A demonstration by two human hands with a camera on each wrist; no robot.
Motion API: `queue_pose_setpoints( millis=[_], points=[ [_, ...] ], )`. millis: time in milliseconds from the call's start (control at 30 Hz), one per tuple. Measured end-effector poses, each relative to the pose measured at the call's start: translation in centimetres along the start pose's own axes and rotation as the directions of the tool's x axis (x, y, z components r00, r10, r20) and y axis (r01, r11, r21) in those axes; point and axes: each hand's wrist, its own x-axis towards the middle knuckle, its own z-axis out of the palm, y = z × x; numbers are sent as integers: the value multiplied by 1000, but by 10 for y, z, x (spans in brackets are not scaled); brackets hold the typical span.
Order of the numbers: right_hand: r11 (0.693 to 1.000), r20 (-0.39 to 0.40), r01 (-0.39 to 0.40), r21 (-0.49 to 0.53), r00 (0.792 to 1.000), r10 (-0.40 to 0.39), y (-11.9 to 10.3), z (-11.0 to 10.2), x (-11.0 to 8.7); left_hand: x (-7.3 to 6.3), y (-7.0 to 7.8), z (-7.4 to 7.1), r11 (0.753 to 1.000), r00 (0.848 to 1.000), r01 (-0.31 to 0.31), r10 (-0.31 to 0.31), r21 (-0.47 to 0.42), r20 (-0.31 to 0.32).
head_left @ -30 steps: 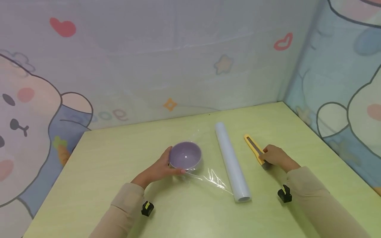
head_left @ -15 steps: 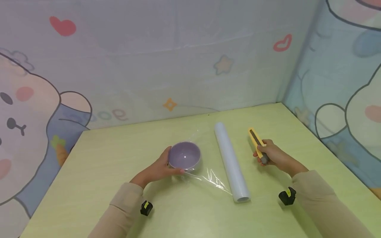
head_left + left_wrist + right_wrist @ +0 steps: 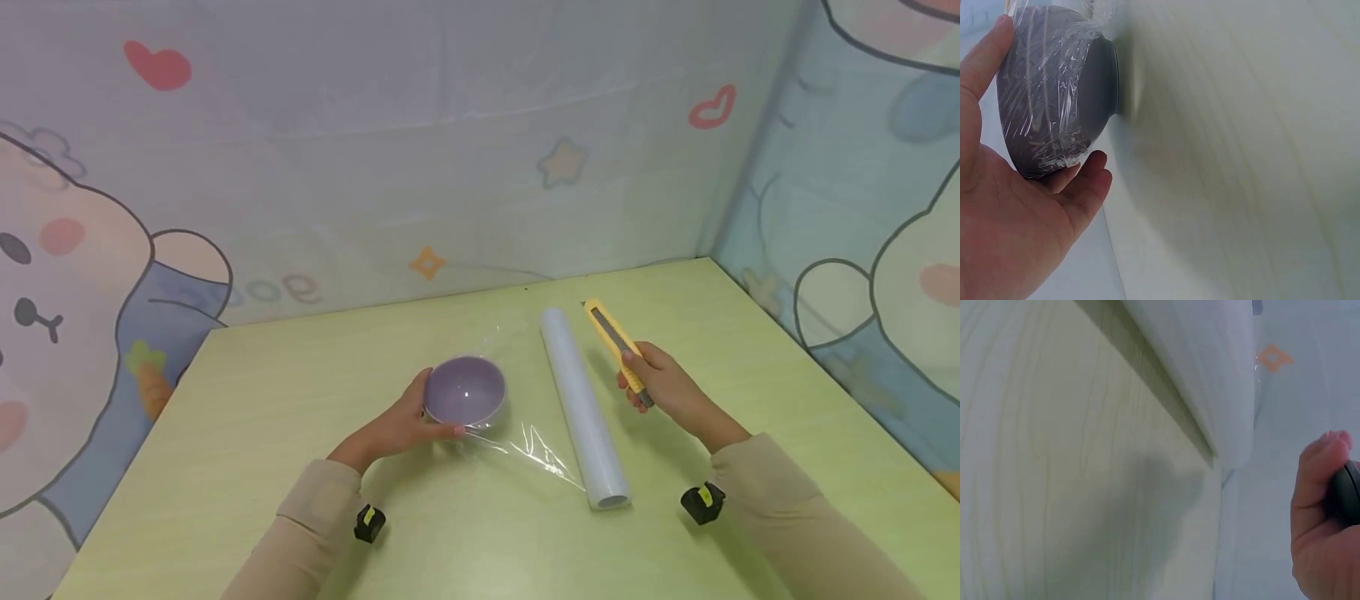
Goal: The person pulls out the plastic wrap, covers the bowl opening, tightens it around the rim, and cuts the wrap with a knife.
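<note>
A purple bowl (image 3: 466,392) stands upright on the table, clear cling film (image 3: 536,450) stretching from it to a long white roll (image 3: 585,408). My left hand (image 3: 405,421) holds the bowl's left side, thumb at the near rim. In the left wrist view, wrinkled film covers the bowl's outer wall (image 3: 1041,81), and the fingers of my left hand (image 3: 1016,212) curl at its side. Right of the roll, my right hand (image 3: 667,383) grips a yellow utility knife (image 3: 611,337), held above the table and pointing away to the left. The right wrist view shows only the knife's dark end (image 3: 1347,494).
The roll lies lengthwise between bowl and right hand on the pale green table (image 3: 300,392). A printed cloth backdrop (image 3: 375,167) rises at the table's far edge, with another at the right. Black wrist cameras (image 3: 702,502) hang at both sleeves.
My right hand has lifted the utility knife off the table and carried it left, towards the top of the roll. The left hand and bowl have stayed in place.
</note>
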Motion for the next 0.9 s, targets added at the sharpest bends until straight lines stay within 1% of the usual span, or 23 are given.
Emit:
queue_pose_setpoints(
  millis=[67, 167, 267, 400, 467, 567, 700, 767, 833, 900],
  points=[
    [999, -53, -9, -39, 999, 7, -2, 2, -1, 0, 2, 0, 1000, 1000, 5, -5, -5, 4],
    [992, -142, -47, -113, 989, 30, -4, 3, -3, -1, 4, -1, 1000, 1000, 13, -13, -9, 10],
    [973, -215, -112, -203, 974, 67, -5, 3, -4, -1, 5, 0, 1000, 1000, 20, -20, -11, 11],
    [941, -269, -182, -284, 957, 104, -4, 3, -6, -1, 5, -1, 999, 999, 32, -32, -6, 3],
    [937, -287, -202, -284, 951, 118, -4, 3, -6, -2, 6, -1, 999, 999, 38, -38, -3, -3],
    [947, -291, -219, -233, 945, 147, -2, 3, -5, -2, 6, -1, 999, 999, 42, -42, -1, -3],
    [971, -221, -201, -128, 960, 169, 0, 3, -3, -2, 5, -1, 999, 999, 43, -43, 10, -1],
    [977, -190, -186, -101, 968, 164, 0, 4, -3, -1, 4, -1, 999, 999, 49, -49, 20, -1],
    [980, -187, -172, -99, 971, 152, 1, 5, -3, -1, 4, -1, 998, 998, 57, -57, 22, 0],
    [979, -210, -168, -116, 967, 141, 0, 7, -2, 2, -2, -1, 998, 998, 60, -60, 18, 1]
  ],
)
